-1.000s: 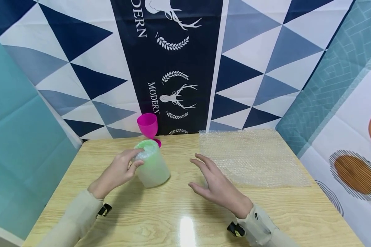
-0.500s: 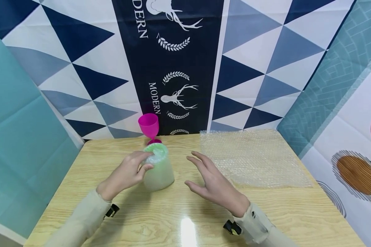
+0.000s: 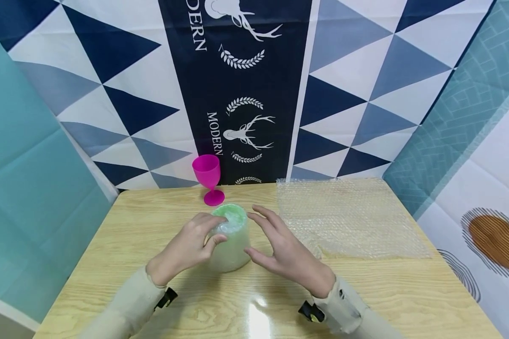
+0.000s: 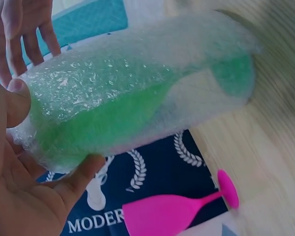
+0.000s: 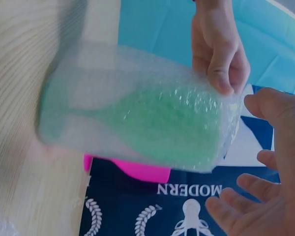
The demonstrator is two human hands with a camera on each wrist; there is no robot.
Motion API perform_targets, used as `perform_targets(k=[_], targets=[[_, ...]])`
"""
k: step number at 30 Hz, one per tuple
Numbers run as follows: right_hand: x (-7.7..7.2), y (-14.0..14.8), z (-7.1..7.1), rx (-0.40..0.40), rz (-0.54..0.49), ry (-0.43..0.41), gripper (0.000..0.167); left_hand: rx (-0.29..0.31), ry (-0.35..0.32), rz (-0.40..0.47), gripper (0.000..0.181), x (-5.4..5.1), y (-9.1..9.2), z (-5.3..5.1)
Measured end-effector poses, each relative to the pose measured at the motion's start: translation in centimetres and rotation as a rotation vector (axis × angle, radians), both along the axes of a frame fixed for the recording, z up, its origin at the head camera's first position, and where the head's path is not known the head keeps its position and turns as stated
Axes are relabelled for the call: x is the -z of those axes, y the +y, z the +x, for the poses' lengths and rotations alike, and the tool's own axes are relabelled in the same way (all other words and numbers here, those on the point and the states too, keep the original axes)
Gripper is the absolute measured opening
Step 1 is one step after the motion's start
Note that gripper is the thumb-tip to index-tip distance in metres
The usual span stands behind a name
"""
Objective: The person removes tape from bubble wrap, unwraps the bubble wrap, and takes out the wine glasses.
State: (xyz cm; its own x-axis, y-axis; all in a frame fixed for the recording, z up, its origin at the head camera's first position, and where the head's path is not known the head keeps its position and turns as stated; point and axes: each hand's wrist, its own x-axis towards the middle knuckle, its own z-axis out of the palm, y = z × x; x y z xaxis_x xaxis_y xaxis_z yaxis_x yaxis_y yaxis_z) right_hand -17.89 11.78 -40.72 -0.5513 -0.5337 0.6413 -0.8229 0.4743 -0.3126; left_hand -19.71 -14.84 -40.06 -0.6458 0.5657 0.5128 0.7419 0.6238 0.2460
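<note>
Green behind cloudy bubble wrap [image 5: 137, 73], the wrapped goblet [image 3: 233, 247] is upright or nearly so, nearer the person than the pink goblet [image 3: 207, 172] and slightly to its right. Through the wrap, the wrist views show its bowl [image 5: 169, 125], stem [image 5: 86, 113] and foot [image 5: 54, 113]. The left hand [image 3: 190, 245], in front of the pink goblet and a little to its left, pinches the upper edge of the wrapping between thumb and fingers. The right hand [image 3: 284, 249], in front of the pink goblet and to its right, grips nothing: its fingers are spread and gently bent, with the tips right beside the wrapping; whether they touch it, I cannot tell. The pink goblet stands upright and bare on the wood-grain desk [image 3: 152, 216]. Well to its right, a clear bubble-wrap sheet [image 3: 349, 216] lies spread out flat. Behind the pink goblet hangs a patterned cloth [image 3: 254, 80] with blue and white triangles and a dark panel of stag heads, laurel sprigs and the word MODERN.
</note>
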Motion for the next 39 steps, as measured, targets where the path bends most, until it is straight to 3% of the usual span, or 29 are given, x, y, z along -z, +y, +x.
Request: perform_targets(k=[6,13,21,30,39], targets=[[-0.4,-1.0,0.2,-0.062,-0.031,0.063,0.069,0.011,0.005,0.016,0.04,0.2,1.1,1.1],[0.0,-1.4,0.3,-0.076,-0.068,0.168,0.048,0.008,0.028,0.024,0.06,0.4,2.0,2.3],[0.2,-1.7,0.3,-0.134,-0.12,0.262,0.023,-0.01,0.006,0.055,0.044,0.6,2.5,3.0],[-0.5,-1.4,0.2,-0.137,-0.023,0.188,0.019,-0.049,-0.083,0.047,0.049,0.1,2.3,3.4],[-0.9,-0.6,0.0,-0.181,0.011,0.099,0.016,0.03,-0.059,-0.056,0.058,-0.9,1.3,2.8]])
